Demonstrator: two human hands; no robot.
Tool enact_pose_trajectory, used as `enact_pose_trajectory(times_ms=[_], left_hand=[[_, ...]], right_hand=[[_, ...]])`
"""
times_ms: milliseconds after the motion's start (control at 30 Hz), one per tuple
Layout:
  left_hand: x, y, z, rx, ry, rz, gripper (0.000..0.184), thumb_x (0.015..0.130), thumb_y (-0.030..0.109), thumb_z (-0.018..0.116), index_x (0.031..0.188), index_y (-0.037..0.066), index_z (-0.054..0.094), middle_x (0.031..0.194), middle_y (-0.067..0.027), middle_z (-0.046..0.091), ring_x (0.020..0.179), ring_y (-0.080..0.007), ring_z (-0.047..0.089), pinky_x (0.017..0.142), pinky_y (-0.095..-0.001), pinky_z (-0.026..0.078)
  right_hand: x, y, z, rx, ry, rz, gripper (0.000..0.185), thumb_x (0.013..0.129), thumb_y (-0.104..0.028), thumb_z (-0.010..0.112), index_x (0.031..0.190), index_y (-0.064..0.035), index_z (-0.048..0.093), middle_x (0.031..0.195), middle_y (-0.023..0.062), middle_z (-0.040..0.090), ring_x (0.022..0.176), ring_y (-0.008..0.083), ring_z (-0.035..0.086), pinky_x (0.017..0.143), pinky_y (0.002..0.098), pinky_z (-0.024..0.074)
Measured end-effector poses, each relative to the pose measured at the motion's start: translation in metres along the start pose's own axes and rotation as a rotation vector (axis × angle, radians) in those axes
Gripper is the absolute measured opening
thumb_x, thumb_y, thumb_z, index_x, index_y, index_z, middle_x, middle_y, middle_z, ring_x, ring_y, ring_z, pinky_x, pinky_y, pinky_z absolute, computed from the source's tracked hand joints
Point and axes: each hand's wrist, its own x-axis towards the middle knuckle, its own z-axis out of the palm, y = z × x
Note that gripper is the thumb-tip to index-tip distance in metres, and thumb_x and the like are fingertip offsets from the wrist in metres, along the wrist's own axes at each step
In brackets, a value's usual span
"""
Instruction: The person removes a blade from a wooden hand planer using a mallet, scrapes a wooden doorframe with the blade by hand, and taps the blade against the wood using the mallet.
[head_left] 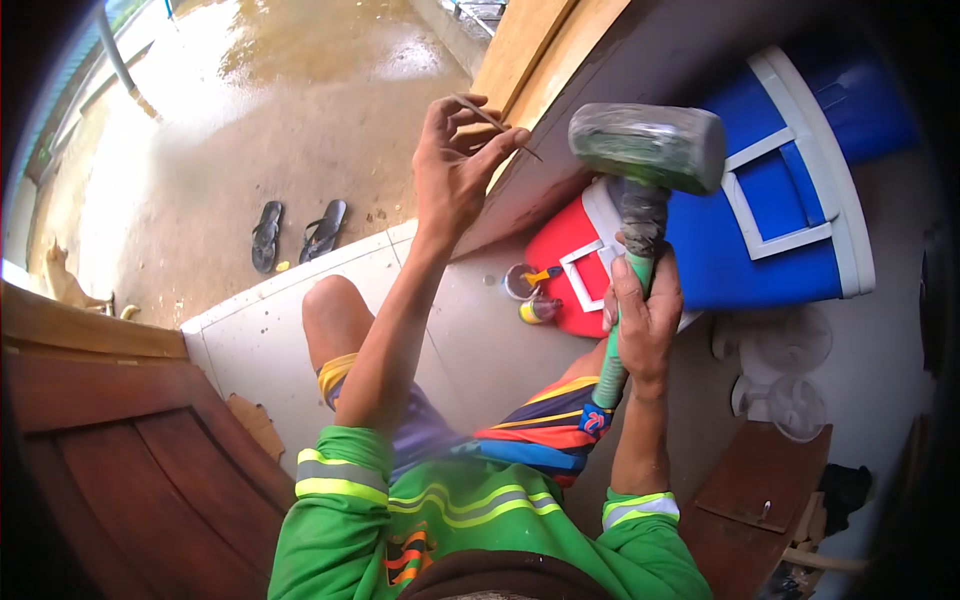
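Observation:
In the head view my left hand (455, 165) is raised beside the wooden door frame (530, 55), its fingers closed on a thin pointed metal rod (478, 112). The rod's tip points down and right toward the wall edge. My right hand (648, 310) is wrapped round the green handle (612, 365) of a hammer. The handle runs up to a heavy, worn hammer head (648, 145), which is held up in front of the blue cooler. A gap separates the hammer head from the rod.
A blue cooler (700, 240) with a white lid and a red cooler (555, 245) stand at the right. Small cans (540, 310) and a yellow brush are beside them. Black sandals (267, 237) lie outside the doorway. A brown panelled door (150, 470) is at lower left, fans (797, 405) at right.

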Motion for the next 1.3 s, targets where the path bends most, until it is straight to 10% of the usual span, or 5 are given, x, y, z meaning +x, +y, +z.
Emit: enact_pose_trajectory(times_ms=[433,633,667,733,1300], left_hand=[[0.037,-0.01,0.006,0.461,-0.087,0.285,0.048,0.073,0.013,0.084,0.11,0.001,0.057,0.103,-0.0115,0.066,0.093,-0.0235,0.07,0.077,-0.0301,0.058],[0.04,-0.014,0.001,0.468,-0.131,0.312,0.046,0.074,0.014,0.083,0.11,0.001,0.058,0.101,-0.0118,0.067,0.093,-0.0245,0.071,0.078,-0.0306,0.058],[0.04,-0.014,0.001,0.464,-0.139,0.316,0.046,0.074,0.014,0.083,0.11,0.001,0.058,0.101,-0.0116,0.067,0.093,-0.0245,0.071,0.078,-0.0306,0.058],[0.039,-0.014,-0.001,0.442,-0.151,0.308,0.046,0.074,0.015,0.084,0.109,0.001,0.058,0.101,-0.011,0.067,0.093,-0.0244,0.071,0.078,-0.0306,0.058],[0.029,-0.008,-0.01,0.211,-0.185,0.28,0.035,0.083,0.004,0.074,0.112,-0.002,0.055,0.094,-0.015,0.069,0.085,-0.023,0.07,0.07,-0.0313,0.058]], right_hand=[[0.032,-0.053,-0.022,-0.551,0.025,-0.415,0.033,0.094,-0.011,0.06,0.125,-0.0041,0.052,0.079,-0.0013,0.05,0.06,0.0038,0.042,0.051,0.0217,0.0364],[0.068,-0.117,-0.014,-0.744,-0.289,-0.634,0.05,0.094,-0.004,0.054,0.143,-0.0091,0.044,0.127,0.0123,0.06,0.096,0.0159,0.063,0.084,0.0273,0.0507],[0.078,-0.126,-0.012,-0.968,-0.358,-0.813,0.051,0.094,-0.003,0.052,0.144,-0.0105,0.043,0.145,0.0102,0.047,0.124,0.0242,0.054,0.103,0.0352,0.0425],[0.073,-0.158,0.004,-1.122,-0.44,-0.563,0.06,0.091,-0.008,0.059,0.147,-0.013,0.037,0.142,0.0165,0.048,0.124,0.0307,0.053,0.105,0.0348,0.0415],[0.088,-0.14,0.0,-1.003,-0.549,-0.654,0.054,0.093,-0.001,0.047,0.146,-0.013,0.042,0.145,0.0077,0.047,0.13,0.0228,0.048,0.108,0.0334,0.0365]])
